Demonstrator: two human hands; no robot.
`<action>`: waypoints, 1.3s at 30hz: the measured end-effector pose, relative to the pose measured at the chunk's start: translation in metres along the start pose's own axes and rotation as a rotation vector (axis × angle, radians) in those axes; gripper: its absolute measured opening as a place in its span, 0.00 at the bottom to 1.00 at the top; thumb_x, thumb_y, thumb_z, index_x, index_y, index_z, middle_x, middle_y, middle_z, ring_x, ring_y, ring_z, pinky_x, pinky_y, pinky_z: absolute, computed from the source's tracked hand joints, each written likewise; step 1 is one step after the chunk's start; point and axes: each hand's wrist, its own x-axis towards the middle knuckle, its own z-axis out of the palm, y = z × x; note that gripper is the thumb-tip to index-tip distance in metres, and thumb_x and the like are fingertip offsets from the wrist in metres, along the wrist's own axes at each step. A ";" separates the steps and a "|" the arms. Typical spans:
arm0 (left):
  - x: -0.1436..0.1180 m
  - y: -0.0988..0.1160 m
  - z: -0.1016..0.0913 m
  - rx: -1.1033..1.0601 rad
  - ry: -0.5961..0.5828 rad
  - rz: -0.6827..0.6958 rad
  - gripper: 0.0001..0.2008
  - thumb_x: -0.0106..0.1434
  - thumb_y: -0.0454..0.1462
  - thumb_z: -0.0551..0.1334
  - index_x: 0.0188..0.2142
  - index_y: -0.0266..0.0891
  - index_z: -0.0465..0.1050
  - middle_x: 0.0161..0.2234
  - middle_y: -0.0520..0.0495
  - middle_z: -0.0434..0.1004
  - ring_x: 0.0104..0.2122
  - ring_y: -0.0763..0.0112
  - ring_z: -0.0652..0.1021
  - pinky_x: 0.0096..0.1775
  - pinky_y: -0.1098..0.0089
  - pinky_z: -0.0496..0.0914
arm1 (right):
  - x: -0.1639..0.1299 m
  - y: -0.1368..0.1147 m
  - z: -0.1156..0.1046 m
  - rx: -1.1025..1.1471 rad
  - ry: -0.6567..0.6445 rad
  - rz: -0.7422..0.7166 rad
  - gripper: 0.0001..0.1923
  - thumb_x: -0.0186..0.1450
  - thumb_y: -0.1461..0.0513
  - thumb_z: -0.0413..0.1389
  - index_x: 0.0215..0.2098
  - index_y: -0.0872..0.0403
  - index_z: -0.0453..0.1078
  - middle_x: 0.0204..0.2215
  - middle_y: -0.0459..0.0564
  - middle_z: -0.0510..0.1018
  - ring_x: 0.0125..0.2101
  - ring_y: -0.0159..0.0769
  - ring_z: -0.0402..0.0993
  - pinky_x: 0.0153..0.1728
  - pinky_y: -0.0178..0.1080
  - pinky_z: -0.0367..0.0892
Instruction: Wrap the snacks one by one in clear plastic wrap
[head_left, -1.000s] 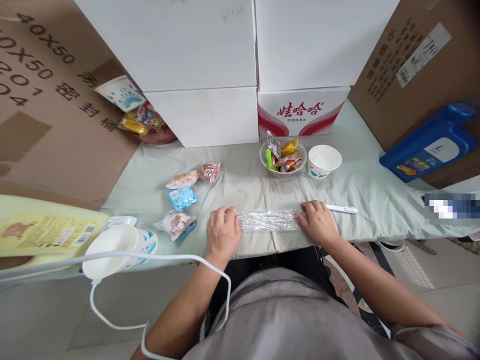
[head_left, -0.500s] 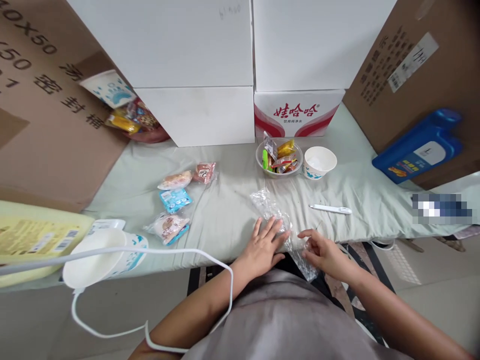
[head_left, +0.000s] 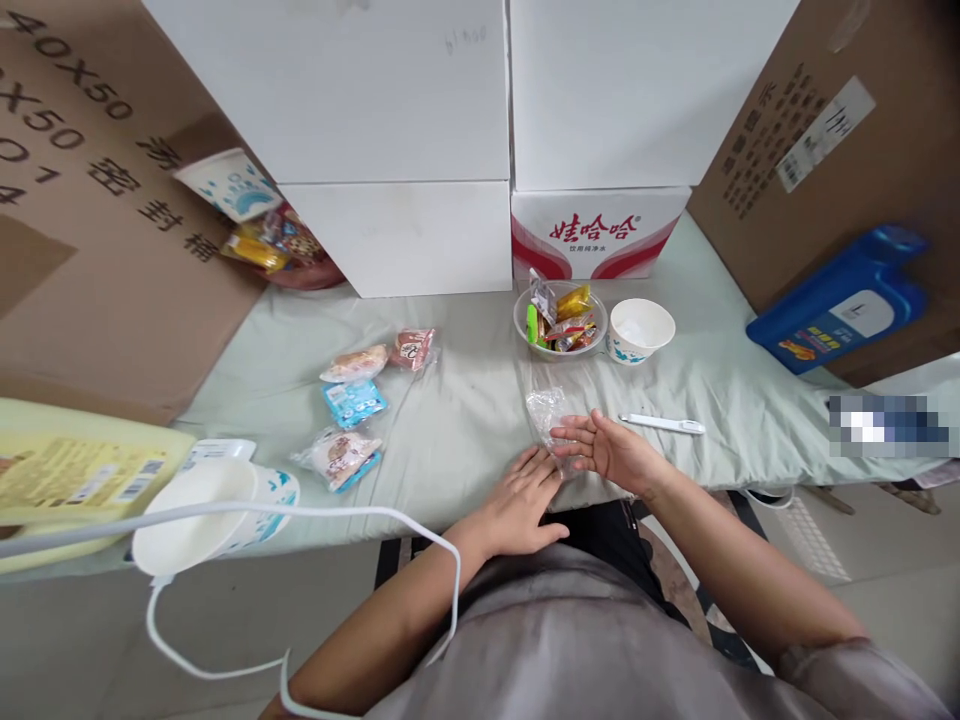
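A crinkled clear plastic wrap (head_left: 546, 405) lies on the pale green cloth (head_left: 450, 400) close in front of me. My left hand (head_left: 523, 505) rests palm down at the cloth's front edge, its fingertips on the near end of the wrap and its thumb spread. Just right of it, my right hand (head_left: 604, 450) is open, with fingers stretched to the left over the wrap and holding nothing. Part of the wrap is hidden by the hands. A white utility knife (head_left: 662, 424) lies beyond my right hand.
A clear bowl of snacks (head_left: 561, 345) and a paper cup (head_left: 640, 330) stand before white boxes (head_left: 431, 240). Wrapped snacks (head_left: 354, 403) lie left. A white cable (head_left: 360, 512) crosses before a tipped paper cup (head_left: 259, 500). A blue bottle (head_left: 840, 300) leans at right.
My right hand has moved forward and left, its fingers straightening. The wrap's near end, which hung over the edge, is now gathered up on the cloth. My left hand has shifted slightly toward me.
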 end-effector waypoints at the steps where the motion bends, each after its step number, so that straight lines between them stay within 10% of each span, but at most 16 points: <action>1: 0.000 0.000 0.001 0.004 -0.005 -0.014 0.39 0.55 0.50 0.66 0.62 0.38 0.58 0.62 0.36 0.62 0.64 0.50 0.60 0.64 0.48 0.51 | 0.005 0.001 0.000 0.011 0.008 0.004 0.22 0.69 0.46 0.46 0.47 0.54 0.67 0.53 0.59 0.74 0.46 0.40 0.76 0.39 0.40 0.72; 20: 0.002 0.002 0.004 0.027 -0.023 -0.088 0.41 0.55 0.49 0.66 0.63 0.35 0.56 0.64 0.33 0.59 0.65 0.48 0.58 0.64 0.48 0.52 | 0.019 0.023 0.006 0.096 0.172 -0.215 0.19 0.64 0.51 0.53 0.51 0.47 0.64 0.61 0.52 0.64 0.47 0.40 0.75 0.39 0.42 0.73; 26: 0.002 0.001 0.001 0.008 0.009 -0.028 0.40 0.56 0.49 0.66 0.63 0.39 0.55 0.64 0.37 0.60 0.65 0.52 0.58 0.64 0.50 0.51 | 0.032 0.004 -0.011 -0.626 0.477 -0.467 0.16 0.61 0.55 0.57 0.45 0.52 0.68 0.37 0.50 0.77 0.33 0.35 0.73 0.35 0.40 0.69; 32: -0.001 -0.001 -0.001 0.024 -0.029 0.009 0.36 0.56 0.49 0.66 0.60 0.37 0.61 0.62 0.36 0.63 0.64 0.52 0.60 0.64 0.50 0.49 | 0.058 0.004 -0.009 -1.370 0.484 -0.540 0.19 0.59 0.63 0.58 0.49 0.57 0.69 0.39 0.54 0.78 0.42 0.42 0.70 0.48 0.46 0.64; 39: -0.002 -0.003 0.001 0.007 -0.001 0.015 0.35 0.57 0.50 0.64 0.61 0.40 0.60 0.62 0.38 0.64 0.64 0.54 0.61 0.64 0.50 0.50 | 0.063 0.007 -0.005 -1.501 0.545 -0.652 0.08 0.64 0.66 0.51 0.39 0.55 0.71 0.33 0.52 0.76 0.38 0.41 0.68 0.44 0.41 0.64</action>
